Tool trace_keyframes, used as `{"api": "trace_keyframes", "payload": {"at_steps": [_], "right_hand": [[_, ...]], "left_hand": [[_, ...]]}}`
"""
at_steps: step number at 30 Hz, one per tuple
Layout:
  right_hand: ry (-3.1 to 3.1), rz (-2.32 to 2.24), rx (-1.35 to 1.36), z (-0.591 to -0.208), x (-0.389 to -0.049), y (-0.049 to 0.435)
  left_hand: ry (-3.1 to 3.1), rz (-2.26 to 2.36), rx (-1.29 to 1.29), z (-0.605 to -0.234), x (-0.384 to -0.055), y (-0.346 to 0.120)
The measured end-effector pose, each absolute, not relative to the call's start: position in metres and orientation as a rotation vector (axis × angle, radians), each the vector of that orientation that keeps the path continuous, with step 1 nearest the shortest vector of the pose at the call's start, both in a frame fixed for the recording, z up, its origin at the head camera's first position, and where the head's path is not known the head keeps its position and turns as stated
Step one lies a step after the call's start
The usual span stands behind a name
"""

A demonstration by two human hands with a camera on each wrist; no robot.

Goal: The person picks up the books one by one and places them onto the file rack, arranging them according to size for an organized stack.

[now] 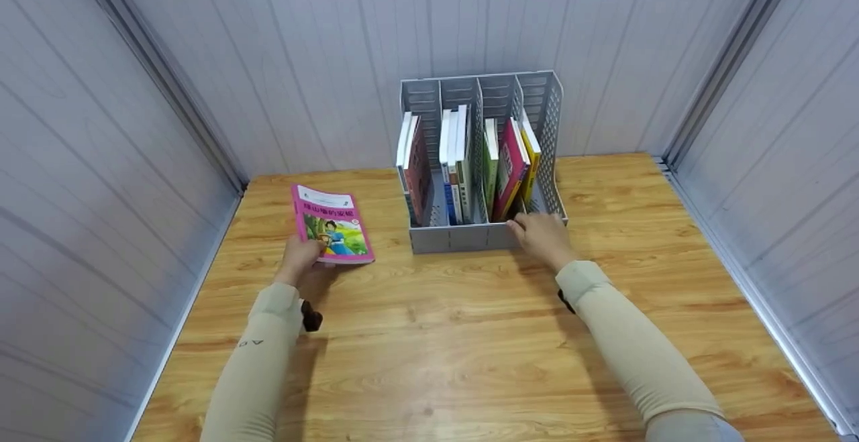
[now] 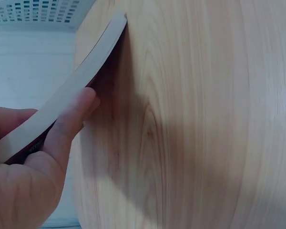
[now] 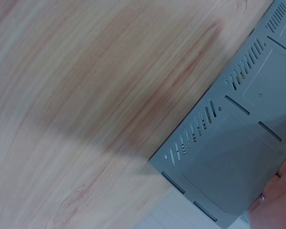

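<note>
My left hand (image 1: 298, 259) grips a pink-bordered book (image 1: 333, 224) by its lower left edge, its illustrated cover facing up. In the left wrist view the book (image 2: 62, 93) bends slightly between the thumb and fingers, page edges showing, a shadow on the wood beside it. My right hand (image 1: 540, 235) holds the low front rim of a grey file organizer (image 1: 463, 239) at its right end. Seen from the right wrist, the fingers of that hand (image 3: 276, 195) curl at the rim of the slotted front panel (image 3: 229, 157); the fingertips are mostly hidden.
Several books stand in the organizer's compartments: a reddish one (image 1: 417, 170) at left, white-edged ones (image 1: 455, 160) next to it, then a green one (image 1: 491, 167), a pink one (image 1: 511, 170) and a yellow one (image 1: 530, 160). Panelled walls (image 1: 322, 60) enclose the wooden table (image 1: 429, 348).
</note>
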State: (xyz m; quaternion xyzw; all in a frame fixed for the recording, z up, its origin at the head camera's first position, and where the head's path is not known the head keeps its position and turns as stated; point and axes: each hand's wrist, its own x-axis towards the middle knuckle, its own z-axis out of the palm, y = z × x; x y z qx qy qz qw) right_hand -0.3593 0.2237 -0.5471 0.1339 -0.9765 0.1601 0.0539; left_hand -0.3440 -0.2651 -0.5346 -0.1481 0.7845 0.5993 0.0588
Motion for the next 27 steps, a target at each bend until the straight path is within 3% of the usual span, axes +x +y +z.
{"api": "trace_keyframes", "payload": {"at_steps": [27], "right_hand": [[-2.948,0.505,0.408,-0.55,-0.36,0.225]], "left_hand": [[2.751,1.8,-0.272,-0.536,-0.337,-0.226]]}}
